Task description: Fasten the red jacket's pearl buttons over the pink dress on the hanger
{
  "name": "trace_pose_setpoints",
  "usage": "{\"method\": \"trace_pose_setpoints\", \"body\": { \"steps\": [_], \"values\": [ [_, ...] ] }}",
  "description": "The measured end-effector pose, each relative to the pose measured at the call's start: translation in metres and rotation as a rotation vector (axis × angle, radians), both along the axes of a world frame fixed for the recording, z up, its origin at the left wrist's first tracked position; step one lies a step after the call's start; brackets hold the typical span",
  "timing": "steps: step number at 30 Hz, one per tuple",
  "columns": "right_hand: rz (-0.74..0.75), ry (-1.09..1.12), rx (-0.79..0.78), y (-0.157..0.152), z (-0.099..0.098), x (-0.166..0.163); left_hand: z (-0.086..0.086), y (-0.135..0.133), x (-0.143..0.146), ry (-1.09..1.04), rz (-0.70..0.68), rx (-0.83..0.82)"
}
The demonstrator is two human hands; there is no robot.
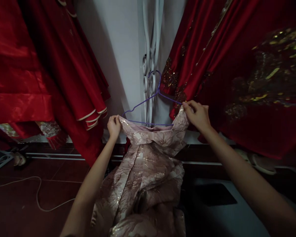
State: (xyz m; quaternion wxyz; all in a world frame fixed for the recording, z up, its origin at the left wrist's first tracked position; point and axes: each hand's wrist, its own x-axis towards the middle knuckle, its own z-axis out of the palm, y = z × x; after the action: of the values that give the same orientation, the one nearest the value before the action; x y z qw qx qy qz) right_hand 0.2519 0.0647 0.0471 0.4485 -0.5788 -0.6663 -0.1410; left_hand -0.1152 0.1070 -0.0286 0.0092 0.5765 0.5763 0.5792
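Note:
A pale pink dress [140, 164] with a shiny raised pattern hangs in front of me on a purple wire hanger [144, 100]. My left hand [113, 126] pinches the dress's left shoulder strap by the hanger's end. At the other shoulder, my right hand [196, 113] closes its fingers on the strap and the hanger's tip. The neckline stretches between both hands, and the hanger's lower bar shows above it. The hook stands up in front of a white scrolled metal post; whether it rests on the metal I cannot tell. Below, the skirt bunches toward me.
Red garments [71, 65] hang at the left, and red gowns with gold sequins [268, 72] at the right. The white metal post [150, 42] rises along the wall. Shoes [19, 158] and a white cable [39, 194] lie on the dark floor.

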Motion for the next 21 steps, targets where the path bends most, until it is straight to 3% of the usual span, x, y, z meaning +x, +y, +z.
{"method": "trace_pose_setpoints", "body": {
  "steps": [4,8,17,21],
  "values": [
    [0.020,0.026,0.010,0.000,-0.001,0.001,-0.023,0.006,-0.007,-0.091,-0.001,-0.099],
    [0.031,0.037,0.025,0.000,-0.002,0.000,-0.029,0.008,-0.005,-0.155,-0.027,-0.127],
    [0.035,0.011,0.017,0.002,0.003,0.002,-0.010,0.002,-0.009,-0.120,-0.162,-0.016],
    [0.153,0.075,-0.046,0.002,0.001,-0.001,0.018,-0.001,0.000,-0.082,-0.264,0.017]
  ]
}}
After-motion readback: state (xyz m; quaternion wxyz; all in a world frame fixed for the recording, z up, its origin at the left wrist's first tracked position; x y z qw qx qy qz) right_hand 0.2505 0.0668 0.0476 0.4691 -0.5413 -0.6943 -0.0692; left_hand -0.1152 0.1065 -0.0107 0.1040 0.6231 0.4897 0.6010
